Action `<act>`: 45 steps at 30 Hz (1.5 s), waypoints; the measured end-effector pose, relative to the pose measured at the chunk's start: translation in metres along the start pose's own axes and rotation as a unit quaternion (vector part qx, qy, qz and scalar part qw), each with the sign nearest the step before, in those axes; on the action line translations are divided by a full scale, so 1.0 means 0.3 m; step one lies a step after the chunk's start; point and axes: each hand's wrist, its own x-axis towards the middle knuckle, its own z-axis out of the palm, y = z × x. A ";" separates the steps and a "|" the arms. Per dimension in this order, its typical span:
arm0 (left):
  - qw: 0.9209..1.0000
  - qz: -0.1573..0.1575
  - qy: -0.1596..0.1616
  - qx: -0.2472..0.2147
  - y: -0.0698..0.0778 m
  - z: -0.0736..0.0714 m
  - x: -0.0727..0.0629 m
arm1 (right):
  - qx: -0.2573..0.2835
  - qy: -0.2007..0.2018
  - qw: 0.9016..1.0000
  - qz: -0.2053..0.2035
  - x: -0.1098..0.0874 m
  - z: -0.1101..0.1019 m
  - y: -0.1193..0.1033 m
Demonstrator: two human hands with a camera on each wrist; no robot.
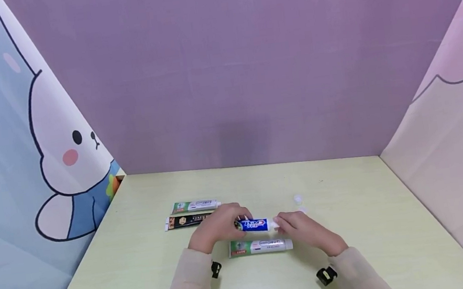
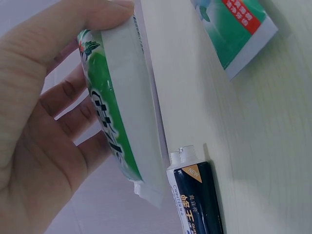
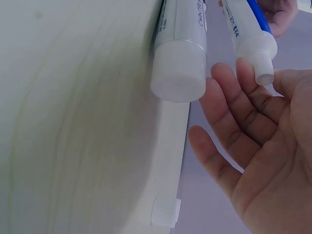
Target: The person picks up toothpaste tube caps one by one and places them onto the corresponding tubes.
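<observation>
My left hand (image 1: 222,222) grips a blue and white toothpaste tube (image 1: 255,225) around its rear end, above the table. Part of that tube is hidden by the fingers. At its other end, my right hand (image 1: 305,232) pinches the narrow white toothpaste cap (image 3: 263,73) between thumb and index finger, the other fingers spread loosely below. Just in front of the hands lies a green and white toothpaste tube (image 1: 261,246) with a wide white cap (image 3: 178,73). Beyond the left hand are a black toothpaste tube (image 1: 186,221), its nozzle bare, and another green and white tube (image 1: 195,205).
Loose white caps (image 1: 298,199) lie on the pale wooden table (image 1: 340,184) beyond the right hand. A purple backdrop (image 1: 239,66) rises at the table's far edge. Printed cloths hang on both sides, a rabbit (image 1: 71,149) on the left one.
</observation>
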 end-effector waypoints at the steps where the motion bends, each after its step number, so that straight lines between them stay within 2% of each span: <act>1: 1.000 -0.001 0.000 0.000 0.000 -0.001 0.001 | 0.002 0.000 1.000 0.003 0.001 -0.001 -0.001; 7: 1.000 -0.007 -0.006 -0.003 0.001 -0.003 0.002 | 0.005 0.001 1.000 0.019 0.000 -0.001 0.004; 11: 1.000 -0.008 -0.007 -0.007 0.000 -0.003 0.001 | 0.002 0.015 1.000 0.011 -0.005 0.000 0.013; 20: 1.000 -0.005 -0.004 -0.001 0.003 -0.003 -0.002 | 0.034 0.030 0.999 -0.004 -0.011 0.007 0.026; 24: 1.000 -0.002 -0.004 -0.002 0.003 -0.003 0.000 | 0.030 0.058 0.998 -0.006 -0.011 0.011 0.022; 30: 1.000 -0.006 0.001 -0.001 0.001 -0.002 0.003 | 0.016 0.088 0.995 -0.039 -0.006 0.016 0.018; 40: 1.000 -0.007 0.002 -0.002 0.005 0.001 0.004 | -0.005 0.097 0.994 -0.055 -0.002 0.024 0.017; 45: 1.000 -0.007 0.004 0.001 0.006 0.002 0.005 | -0.007 0.097 0.994 -0.047 -0.001 0.023 0.017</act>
